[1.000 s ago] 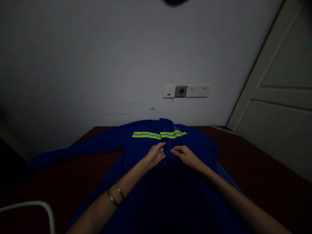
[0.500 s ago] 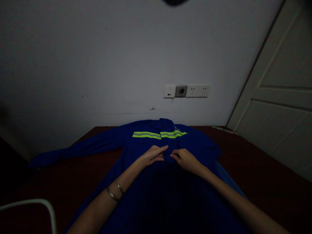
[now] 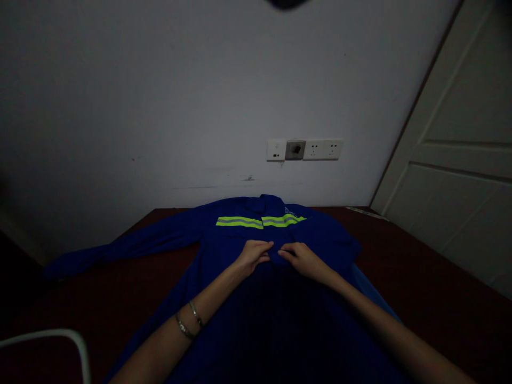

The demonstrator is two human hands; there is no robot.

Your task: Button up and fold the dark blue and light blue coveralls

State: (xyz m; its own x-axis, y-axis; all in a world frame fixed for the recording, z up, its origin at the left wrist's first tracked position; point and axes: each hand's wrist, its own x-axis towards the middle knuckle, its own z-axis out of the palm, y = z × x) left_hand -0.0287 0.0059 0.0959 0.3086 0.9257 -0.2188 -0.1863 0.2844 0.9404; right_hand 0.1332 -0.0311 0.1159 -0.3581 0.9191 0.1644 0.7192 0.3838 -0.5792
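I see my left hand and right hand each pinching the front of a blue jacket spread on the counter, its pale chest print unreadable.

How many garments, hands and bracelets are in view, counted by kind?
Blue jacket: 1
Hands: 2, left hand and right hand, both pinching its front
Bracelets: 2, on the left wrist
Total: 5

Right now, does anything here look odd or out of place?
One plate in the wall socket row is dark grey among white ones. The jacket lies flat, one sleeve trailing left; left hand and right hand pinch its front.
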